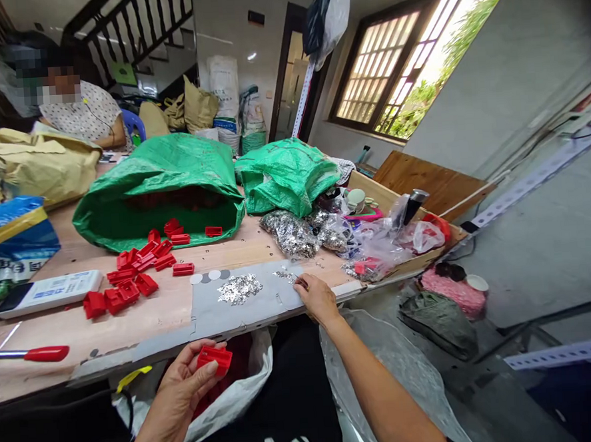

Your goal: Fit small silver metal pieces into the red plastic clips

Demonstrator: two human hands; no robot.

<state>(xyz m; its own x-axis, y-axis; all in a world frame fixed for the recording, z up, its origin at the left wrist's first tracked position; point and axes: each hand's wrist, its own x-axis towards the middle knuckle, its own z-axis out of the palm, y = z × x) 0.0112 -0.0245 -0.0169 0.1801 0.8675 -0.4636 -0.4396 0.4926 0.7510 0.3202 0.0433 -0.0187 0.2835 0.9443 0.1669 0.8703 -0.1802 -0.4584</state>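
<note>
In the head view, two hands of the person are visible. The left hand (185,382), at the lower centre-left of the frame, holds one red plastic part (214,359) between the thumb and the fingers, above an open white sack (264,356). The right hand (319,301), near the centre, has its thumb and fingertips pinched narrow at the edge of a small scatter of metal pieces (283,275); I cannot tell whether one piece is held there.

One grey mat (206,314) lies at the front edge of the wooden table (247,252). On it there is one larger pile of silvery metal pieces (239,288), too many to count, and at its upper left edge is a row of four round discs (213,275), two pale and two darker.

At centre-left, about fifteen red parts (145,262) lie on the table; they overlap, so the exact count is uncertain. Behind them stand two green woven sacks (166,159), the left one with its mouth open. At least two clear bags of metal parts (290,234) lie right of centre. At the left are one white box (67,289) and one red-handled tool (47,354). One other person (89,113) sits in the upper left.
</note>
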